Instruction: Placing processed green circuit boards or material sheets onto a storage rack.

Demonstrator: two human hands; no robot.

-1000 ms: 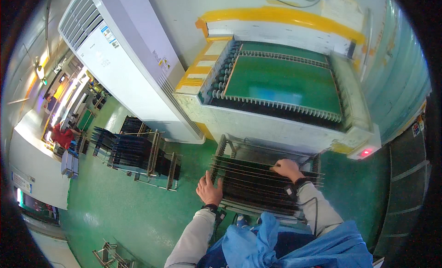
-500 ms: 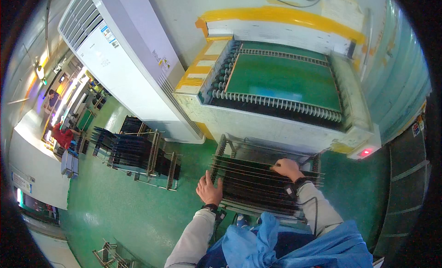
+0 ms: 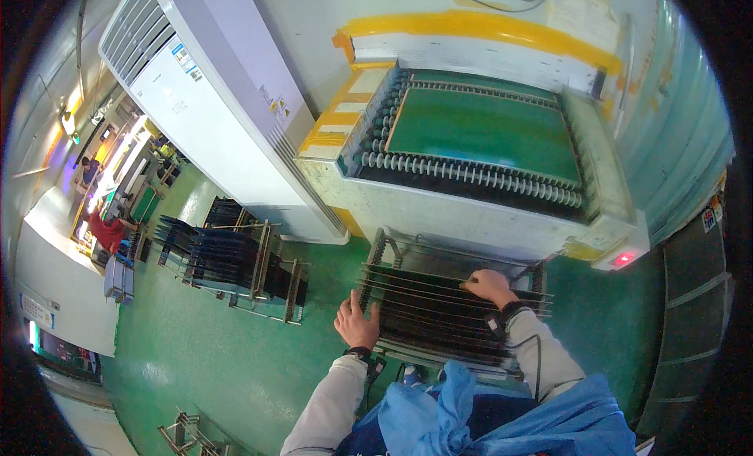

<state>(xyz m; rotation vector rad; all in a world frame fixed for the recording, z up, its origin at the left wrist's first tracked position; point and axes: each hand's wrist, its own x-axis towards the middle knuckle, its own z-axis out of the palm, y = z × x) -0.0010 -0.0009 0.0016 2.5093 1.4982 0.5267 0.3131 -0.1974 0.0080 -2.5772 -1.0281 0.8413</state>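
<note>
A metal rack (image 3: 377,248) stands on the floor before me, with several thin dark panels (image 3: 439,305) upright in a row in it. My left hand (image 3: 357,323) is at the panels' left ends, its thumb and forefinger apart, holding nothing I can see. On the right, the curled fingers of my right hand (image 3: 488,287) pinch the top edge of a panel near the far side of the row. Both wrists wear dark bands, and a cord runs from the right one.
Beyond the rack is a roller conveyor (image 3: 471,170) carrying a green board (image 3: 486,130). A tall white air conditioner (image 3: 212,103) stands left of it. Another rack of dark panels (image 3: 227,260) is on the left floor, with a smaller frame (image 3: 184,434) nearer. Far left, people work at a lit bench.
The green board has shifted slightly away from me along the rollers. My hands have stayed nearly still. A far-off person in red has moved a little.
</note>
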